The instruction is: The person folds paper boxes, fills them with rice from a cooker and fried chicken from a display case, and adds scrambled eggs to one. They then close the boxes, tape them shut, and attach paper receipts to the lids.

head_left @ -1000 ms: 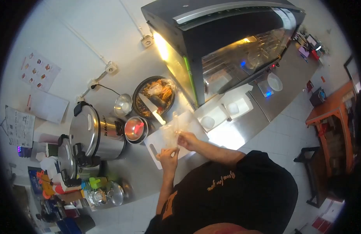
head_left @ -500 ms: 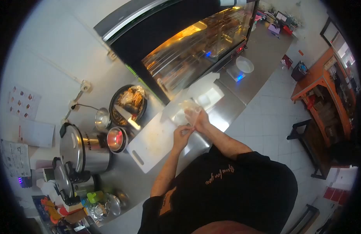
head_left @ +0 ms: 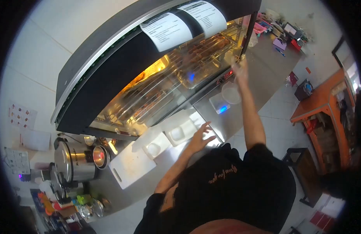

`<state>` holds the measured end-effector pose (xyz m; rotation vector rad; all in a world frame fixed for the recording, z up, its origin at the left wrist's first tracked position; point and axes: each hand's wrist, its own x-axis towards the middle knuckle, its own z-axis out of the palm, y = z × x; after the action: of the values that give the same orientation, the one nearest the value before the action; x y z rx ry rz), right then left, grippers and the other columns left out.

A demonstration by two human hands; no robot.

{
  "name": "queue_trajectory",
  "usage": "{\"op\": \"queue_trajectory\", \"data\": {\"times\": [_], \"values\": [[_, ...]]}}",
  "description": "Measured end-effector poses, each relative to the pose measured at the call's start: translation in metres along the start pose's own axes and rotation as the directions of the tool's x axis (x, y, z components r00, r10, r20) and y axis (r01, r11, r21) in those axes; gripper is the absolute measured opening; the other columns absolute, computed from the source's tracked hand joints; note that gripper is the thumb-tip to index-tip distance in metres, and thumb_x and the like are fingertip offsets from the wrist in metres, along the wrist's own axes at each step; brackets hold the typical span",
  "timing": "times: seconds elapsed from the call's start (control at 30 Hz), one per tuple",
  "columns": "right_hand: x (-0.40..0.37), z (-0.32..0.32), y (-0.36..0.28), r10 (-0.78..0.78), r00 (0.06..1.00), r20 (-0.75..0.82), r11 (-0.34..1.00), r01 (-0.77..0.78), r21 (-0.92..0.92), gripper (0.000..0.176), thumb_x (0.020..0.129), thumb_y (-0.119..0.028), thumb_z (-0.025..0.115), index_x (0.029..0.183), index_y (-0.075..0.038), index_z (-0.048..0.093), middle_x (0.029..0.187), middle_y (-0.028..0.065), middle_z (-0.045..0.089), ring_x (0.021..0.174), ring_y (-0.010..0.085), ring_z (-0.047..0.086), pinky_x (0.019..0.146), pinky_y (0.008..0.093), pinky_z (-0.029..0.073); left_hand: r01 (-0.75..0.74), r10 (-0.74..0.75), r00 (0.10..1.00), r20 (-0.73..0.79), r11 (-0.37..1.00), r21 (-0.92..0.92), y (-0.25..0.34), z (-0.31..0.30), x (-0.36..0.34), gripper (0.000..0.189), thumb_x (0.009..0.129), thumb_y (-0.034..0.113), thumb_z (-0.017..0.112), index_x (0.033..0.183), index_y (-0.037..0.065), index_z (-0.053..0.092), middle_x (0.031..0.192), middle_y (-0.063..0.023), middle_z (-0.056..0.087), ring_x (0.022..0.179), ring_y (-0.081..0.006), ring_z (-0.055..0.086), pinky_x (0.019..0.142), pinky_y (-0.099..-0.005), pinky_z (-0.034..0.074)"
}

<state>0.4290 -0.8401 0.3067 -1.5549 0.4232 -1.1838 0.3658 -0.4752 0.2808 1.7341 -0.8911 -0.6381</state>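
Observation:
My right hand [head_left: 240, 70], in what looks like a clear glove, reaches to the right end of the glass-fronted warming cabinet [head_left: 149, 84]. Its fingers are blurred, so what they touch is unclear. Below that hand stand a round white bowl [head_left: 230, 93] and a small scale [head_left: 218, 103] with a blue display. My left hand [head_left: 200, 138] hovers with spread fingers, holding nothing, just right of two open white boxes [head_left: 181, 132]. Each box has a round white item inside. Left of the boxes lies a white cutting board [head_left: 130, 165].
Large metal pots [head_left: 71, 158] and nested metal bowls [head_left: 100, 156] stand at the left. Two printed sheets [head_left: 167, 31] hang over the cabinet's top. An orange wooden table [head_left: 319, 97] is at the right, beyond the steel counter [head_left: 262, 78].
My hands have parted: the right reached up and right to the cabinet, while the left opened beside the boxes. The view has shifted, showing more of the cabinet and hiding most of the black pan.

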Motion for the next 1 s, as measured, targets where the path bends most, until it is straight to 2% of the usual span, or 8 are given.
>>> {"op": "queue_trajectory", "data": {"times": [0.03,0.13,0.33,0.67,0.77,0.87,0.9,1.0], "values": [[0.031,0.008,-0.072,0.261,0.959,-0.108,0.964,-0.265,-0.017,0.073,0.084,-0.015,0.071,0.148,-0.007,0.035,0.12,0.0078,0.058,0.102,0.0187,0.06,0.084,0.0316,0.051,0.025,-0.024,0.999,0.021,0.998,-0.06,-0.005,-0.006,-0.005,0.06,0.085,0.027,0.075,0.136,0.01,0.047,0.115,-0.0087,0.064,0.107,-0.0243,0.061,0.093,-0.0389,0.048],[0.153,-0.021,0.087,0.127,0.986,-0.104,0.961,-0.149,-0.232,0.042,0.082,-0.01,0.066,0.122,0.0,0.059,0.099,0.0093,0.063,0.082,0.0187,0.061,0.072,0.032,0.05,0.179,-0.183,0.982,-0.053,0.982,-0.062,-0.049,-0.016,-0.043,0.055,0.088,0.024,0.073,0.134,0.008,0.05,0.112,-0.0119,0.064,0.105,-0.0236,0.061,0.093,-0.0364,0.048],[0.157,-0.015,0.072,-0.006,0.987,-0.159,0.961,-0.038,-0.274,0.025,0.077,-0.001,0.057,0.1,0.001,0.066,0.091,0.0102,0.066,0.08,0.0202,0.063,0.075,0.0318,0.05,0.398,-0.442,0.851,-0.284,0.895,-0.201,-0.09,-0.025,-0.135,0.048,0.09,0.022,0.07,0.132,0.007,0.052,0.111,-0.0091,0.063,0.098,-0.019,0.059,0.084,-0.0327,0.049],[0.076,0.053,-0.003,-0.072,0.822,0.565,0.996,0.088,0.0,0.017,0.084,-0.02,0.067,0.088,-0.003,0.069,0.087,0.0104,0.071,0.08,0.0225,0.067,0.074,0.0354,0.052,0.453,-0.578,0.701,-0.418,0.813,-0.365,-0.082,-0.001,-0.151,0.043,0.094,0.021,0.064,0.131,0.003,0.051,0.112,-0.0088,0.061,0.099,-0.0183,0.058,0.083,-0.0294,0.047],[0.058,0.086,-0.046,-0.243,0.717,0.654,0.648,0.621,-0.44,0.031,0.09,-0.031,0.057,0.096,-0.004,0.071,0.096,0.0131,0.071,0.086,0.0267,0.067,0.082,0.0393,0.051,0.481,-0.549,0.722,-0.421,0.835,-0.267,-0.087,-0.005,-0.163,0.048,0.094,0.029,0.064,0.136,0.01,0.049,0.115,-0.0027,0.062,0.098,-0.0152,0.059,0.08,-0.0312,0.045],[0.034,0.124,-0.025,-0.371,0.732,0.571,0.351,0.68,-0.644,0.044,0.094,-0.04,0.045,0.104,-0.005,0.07,0.104,0.0149,0.07,0.093,0.0291,0.067,0.09,0.0421,0.048,0.545,-0.616,0.632,-0.47,0.785,-0.296,-0.081,-0.003,-0.178,0.048,0.093,0.03,0.065,0.135,0.011,0.05,0.114,-0.0027,0.062,0.098,-0.0158,0.059,0.08,-0.0332,0.045],[0.039,0.134,-0.026,-0.058,0.737,0.673,0.41,0.633,-0.657,0.049,0.094,-0.043,0.041,0.101,-0.005,0.071,0.104,0.0152,0.071,0.096,0.0269,0.066,0.092,0.0405,0.047,0.551,-0.633,0.601,-0.488,0.77,-0.322,-0.08,0.001,-0.185,0.048,0.093,0.028,0.065,0.135,0.009,0.05,0.113,-0.0035,0.063,0.097,-0.0157,0.06,0.077,-0.0312,0.045],[0.059,0.162,0.003,0.078,0.594,0.801,0.574,0.63,-0.523,0.05,0.093,-0.047,0.045,0.096,-0.006,0.073,0.101,0.0156,0.071,0.096,0.0274,0.066,0.089,0.0388,0.048,0.531,-0.663,0.527,-0.532,0.746,-0.402,-0.077,0.011,-0.197,0.047,0.092,0.025,0.066,0.133,0.006,0.051,0.11,-0.0046,0.064,0.093,-0.0149,0.06,0.07,-0.0268,0.046]]}}
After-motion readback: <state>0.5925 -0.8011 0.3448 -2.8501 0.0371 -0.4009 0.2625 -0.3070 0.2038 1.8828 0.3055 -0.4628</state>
